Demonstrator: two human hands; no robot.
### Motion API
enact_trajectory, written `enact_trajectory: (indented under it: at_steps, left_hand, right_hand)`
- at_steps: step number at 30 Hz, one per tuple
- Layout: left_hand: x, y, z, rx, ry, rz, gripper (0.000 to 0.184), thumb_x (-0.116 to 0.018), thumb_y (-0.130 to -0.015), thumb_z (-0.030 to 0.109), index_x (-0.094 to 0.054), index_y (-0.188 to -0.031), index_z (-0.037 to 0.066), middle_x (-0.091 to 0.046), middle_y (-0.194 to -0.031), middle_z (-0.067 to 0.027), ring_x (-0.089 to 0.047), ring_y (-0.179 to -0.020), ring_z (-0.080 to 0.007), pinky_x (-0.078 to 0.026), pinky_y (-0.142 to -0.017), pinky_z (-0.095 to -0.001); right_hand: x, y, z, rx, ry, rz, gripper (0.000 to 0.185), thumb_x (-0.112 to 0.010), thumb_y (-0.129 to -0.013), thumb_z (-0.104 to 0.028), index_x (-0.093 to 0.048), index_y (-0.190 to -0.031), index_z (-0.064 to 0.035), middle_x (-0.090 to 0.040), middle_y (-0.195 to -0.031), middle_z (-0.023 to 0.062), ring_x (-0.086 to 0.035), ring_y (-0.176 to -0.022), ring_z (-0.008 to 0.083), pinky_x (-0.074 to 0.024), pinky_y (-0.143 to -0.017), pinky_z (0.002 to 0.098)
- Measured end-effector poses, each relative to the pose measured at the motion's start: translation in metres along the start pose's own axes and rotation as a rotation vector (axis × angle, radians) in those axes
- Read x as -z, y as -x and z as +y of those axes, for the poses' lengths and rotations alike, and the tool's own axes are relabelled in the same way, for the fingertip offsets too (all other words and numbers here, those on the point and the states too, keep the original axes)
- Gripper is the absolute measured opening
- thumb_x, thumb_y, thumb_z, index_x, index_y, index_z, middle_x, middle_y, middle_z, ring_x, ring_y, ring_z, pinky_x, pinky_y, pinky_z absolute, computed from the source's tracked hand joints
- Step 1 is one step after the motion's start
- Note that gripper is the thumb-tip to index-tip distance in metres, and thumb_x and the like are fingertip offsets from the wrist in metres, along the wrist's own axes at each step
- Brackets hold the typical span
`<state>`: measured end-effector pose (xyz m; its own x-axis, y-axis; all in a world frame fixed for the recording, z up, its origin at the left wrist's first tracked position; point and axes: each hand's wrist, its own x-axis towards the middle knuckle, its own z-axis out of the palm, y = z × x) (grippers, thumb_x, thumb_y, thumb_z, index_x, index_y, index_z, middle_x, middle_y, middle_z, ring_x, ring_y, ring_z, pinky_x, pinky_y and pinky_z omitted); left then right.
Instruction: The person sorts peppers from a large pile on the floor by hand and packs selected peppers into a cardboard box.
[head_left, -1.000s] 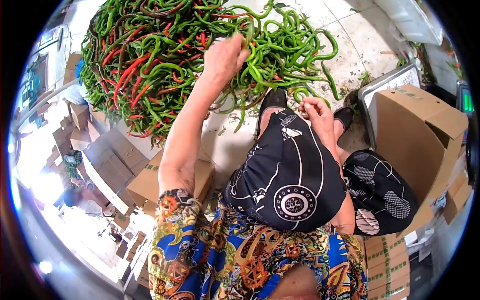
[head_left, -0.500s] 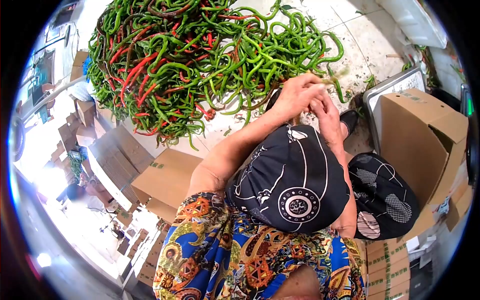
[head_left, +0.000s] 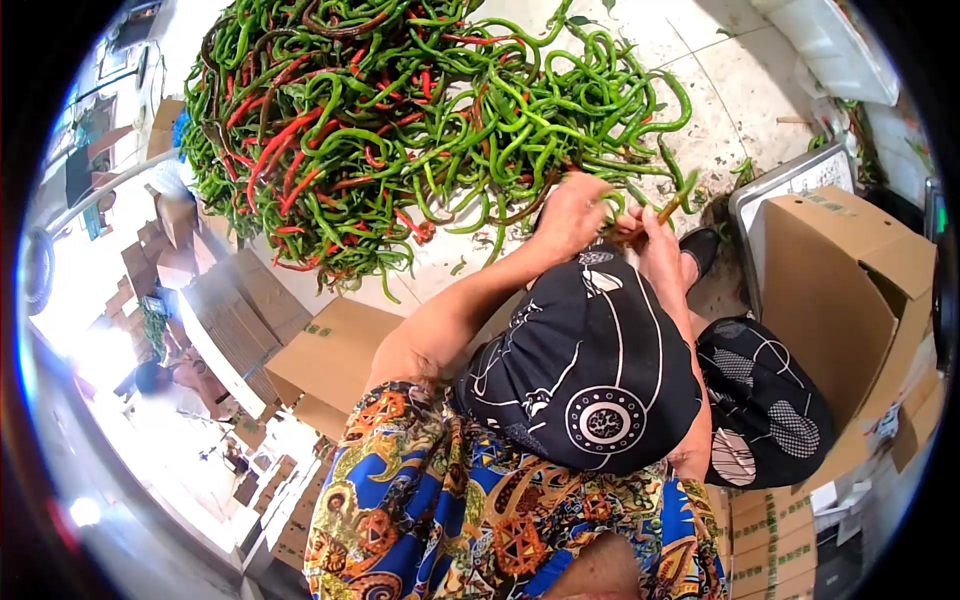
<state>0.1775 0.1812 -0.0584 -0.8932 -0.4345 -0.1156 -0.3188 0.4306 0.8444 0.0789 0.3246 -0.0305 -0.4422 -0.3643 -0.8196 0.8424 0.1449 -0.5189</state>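
A large heap of long, curly green and red chili peppers point(head_left: 330, 160) lies on the tiled floor in front of me. Close to its right edge, my right hand point(head_left: 657, 248) is closed around a few chili peppers point(head_left: 684, 192), whose green and reddish ends stick out past the fingers. My left hand point(head_left: 577, 212) is right beside it, slightly blurred, with its fingers curled in. A curved green chili pepper point(head_left: 613, 202) shows at the left fingertips. Both hands are just beyond my knee in black patterned trousers point(head_left: 600, 360).
An open cardboard box point(head_left: 825, 290) stands on my right, against a metal-rimmed platform point(head_left: 745, 215). Another cardboard box point(head_left: 335, 350) and flattened cardboard point(head_left: 235, 310) are on my left. Stacked cartons point(head_left: 775, 540) are at lower right. Another person point(head_left: 185, 380) is in the left background.
My hands have moved slightly apart, the left one going left and down. The peppers in my right hand now point up and right, where before they were a blur.
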Motion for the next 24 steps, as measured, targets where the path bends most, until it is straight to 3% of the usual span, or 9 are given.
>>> enact_trajectory:
  at_steps: [2,5,8,12,15,18,20,22,24]
  left_hand:
    - [0.011,0.011,-0.011,0.177,-0.243,0.266,0.039,-0.067,-0.077,0.010,-0.055,-0.114,0.005,-0.056,-0.108,-0.0187,-0.058,-0.094,-0.0394,-0.049,-0.079,-0.0441]
    - [0.010,0.016,-0.037,0.333,-0.508,0.076,0.037,-0.068,-0.076,0.010,-0.057,-0.111,0.006,-0.059,-0.101,-0.0168,-0.060,-0.084,-0.0413,-0.049,-0.074,-0.0478]
    - [0.010,-0.002,-0.068,0.280,-0.431,0.221,0.025,-0.068,-0.076,0.013,-0.064,-0.100,0.007,-0.062,-0.085,-0.0157,-0.062,-0.079,-0.0382,-0.050,-0.069,-0.0462]
    - [0.075,-0.032,-0.009,0.628,0.554,0.245,0.020,-0.067,-0.085,0.019,-0.066,-0.093,0.001,-0.061,-0.073,0.0004,-0.050,-0.059,-0.0093,-0.045,-0.058,-0.0243]
    - [0.064,-0.042,0.015,0.665,0.937,0.095,0.018,-0.062,-0.090,0.016,-0.063,-0.100,0.000,-0.062,-0.081,-0.0019,-0.054,-0.065,-0.0089,-0.046,-0.061,-0.0214]
    - [0.039,-0.041,0.020,0.600,1.144,-0.078,0.021,-0.061,-0.092,0.017,-0.063,-0.103,0.000,-0.065,-0.087,-0.0047,-0.059,-0.072,-0.0103,-0.050,-0.066,-0.0237]
    - [0.037,-0.049,0.012,0.456,0.732,0.006,0.021,-0.064,-0.089,0.018,-0.064,-0.103,0.002,-0.066,-0.086,-0.0075,-0.061,-0.071,-0.0161,-0.051,-0.069,-0.0275]
    - [0.028,-0.045,-0.033,-0.047,-0.294,0.109,0.017,-0.063,-0.078,0.007,-0.065,-0.095,0.008,-0.060,-0.091,-0.0114,-0.060,-0.084,-0.0321,-0.051,-0.073,-0.0387]
    - [0.028,-0.045,-0.045,-0.117,-0.621,-0.042,0.015,-0.062,-0.074,0.005,-0.062,-0.089,0.008,-0.055,-0.096,-0.0088,-0.056,-0.089,-0.0317,-0.050,-0.073,-0.0416]
  right_hand:
    - [0.002,0.001,0.001,0.011,0.132,0.038,0.035,-0.051,-0.097,-0.035,-0.058,-0.102,-0.0019,-0.062,-0.075,0.0066,-0.060,-0.072,0.0155,-0.0466,-0.068,0.0275]
    - [0.001,0.002,0.005,0.058,0.153,-0.031,0.038,-0.051,-0.096,-0.037,-0.059,-0.097,-0.0004,-0.057,-0.068,0.0039,-0.059,-0.067,0.0165,-0.0463,-0.068,0.0275]
    - [0.001,-0.003,0.007,0.034,0.098,-0.102,0.030,-0.058,-0.094,-0.030,-0.058,-0.097,-0.0008,-0.054,-0.069,0.0009,-0.055,-0.063,0.0126,-0.0433,-0.063,0.0238]
    - [-0.007,0.003,-0.011,0.090,0.143,-0.101,0.035,-0.068,-0.086,-0.026,-0.060,-0.109,-0.0008,-0.059,-0.085,0.0006,-0.055,-0.071,0.0112,-0.0435,-0.068,0.0227]
    - [-0.035,0.003,-0.025,0.133,0.293,-0.181,0.054,-0.072,-0.082,-0.022,-0.054,-0.127,0.0026,-0.060,-0.117,0.0104,-0.056,-0.100,0.0147,-0.0424,-0.091,0.0272]
    - [-0.043,-0.005,-0.028,0.121,0.257,-0.305,0.043,-0.074,-0.080,-0.020,-0.061,-0.115,0.0004,-0.066,-0.100,0.0050,-0.059,-0.086,0.0136,-0.0452,-0.083,0.0263]
    - [-0.028,-0.013,-0.025,0.089,0.240,-0.126,0.032,-0.073,-0.081,-0.021,-0.064,-0.105,-0.0026,-0.066,-0.088,0.0014,-0.057,-0.074,0.0100,-0.0441,-0.069,0.0232]
    - [-0.012,-0.014,-0.029,0.003,0.159,-0.018,0.025,-0.070,-0.084,-0.027,-0.064,-0.099,-0.0082,-0.065,-0.082,-0.0011,-0.048,-0.064,0.0043,-0.0317,-0.054,0.0201]
    - [-0.004,-0.021,-0.028,-0.022,0.153,-0.006,0.022,-0.069,-0.086,-0.026,-0.063,-0.100,-0.0088,-0.063,-0.078,-0.0011,-0.052,-0.065,0.0046,-0.0353,-0.054,0.0207]
